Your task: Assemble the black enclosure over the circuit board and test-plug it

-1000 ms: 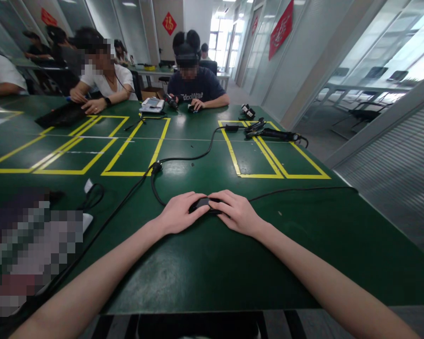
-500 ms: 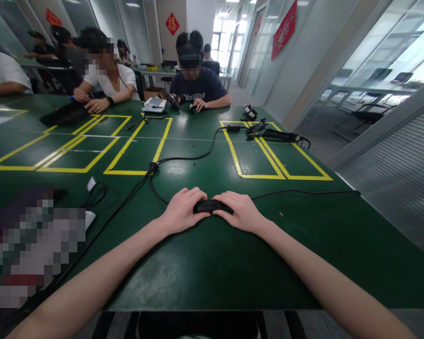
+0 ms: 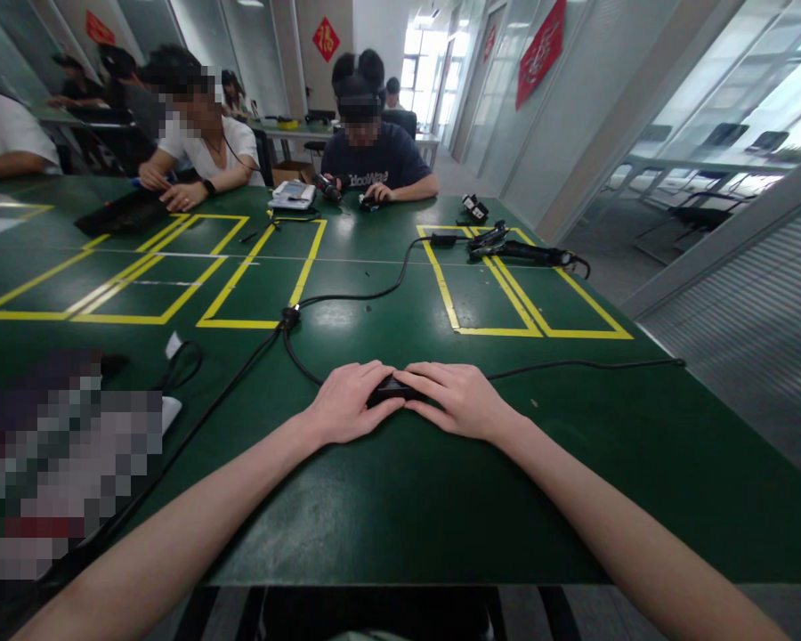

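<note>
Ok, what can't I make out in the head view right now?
All in the head view:
Black object: partly covered by left hand and right hand.
Right-side cable: continuation hidden by right hand.
Items at lower left: blurred into blocks.
White device: details too small.

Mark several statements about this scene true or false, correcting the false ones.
1. The left hand and right hand both hold a black object. True.
2. Yellow tape forms outlines on the table. True.
3. The right hand is touching the yellow tape. False: it is apart from the tape.
4. A person in a dark shirt is across the table. True.
5. The table is white. False: it is green.
</note>
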The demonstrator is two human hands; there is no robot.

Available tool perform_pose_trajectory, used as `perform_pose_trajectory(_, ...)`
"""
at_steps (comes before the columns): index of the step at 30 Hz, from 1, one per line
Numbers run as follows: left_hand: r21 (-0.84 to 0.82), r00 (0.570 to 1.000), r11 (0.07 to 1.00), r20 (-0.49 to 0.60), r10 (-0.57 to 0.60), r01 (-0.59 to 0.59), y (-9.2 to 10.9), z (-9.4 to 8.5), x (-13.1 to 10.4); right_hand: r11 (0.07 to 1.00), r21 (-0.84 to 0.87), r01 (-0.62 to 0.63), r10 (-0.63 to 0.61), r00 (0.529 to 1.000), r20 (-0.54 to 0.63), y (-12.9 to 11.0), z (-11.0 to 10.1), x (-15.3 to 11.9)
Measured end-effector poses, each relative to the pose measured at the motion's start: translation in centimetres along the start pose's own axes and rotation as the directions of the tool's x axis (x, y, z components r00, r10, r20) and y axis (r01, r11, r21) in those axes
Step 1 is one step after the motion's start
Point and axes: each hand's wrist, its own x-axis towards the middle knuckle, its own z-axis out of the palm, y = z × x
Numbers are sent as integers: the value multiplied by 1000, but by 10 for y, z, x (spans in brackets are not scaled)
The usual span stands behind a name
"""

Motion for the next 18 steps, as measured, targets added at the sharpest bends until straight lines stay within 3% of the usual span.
perform_pose_trajectory(3, -100, 998, 994, -54, 41, -47, 1, -1, -2, 997, -48, 64, -63, 998, 6, -1, -3, -1)
perform_pose_trajectory(6, -152, 994, 988, -105, 7, -23, 2, -2, -3, 984, -131, 124, -124, 992, 6, -1, -6, -1)
perform_pose_trajectory(18, -269, 996, 960, -25, -89, 79, 5, -3, -5, 975, -181, 132, -129, 991, 28, 6, -3, -2)
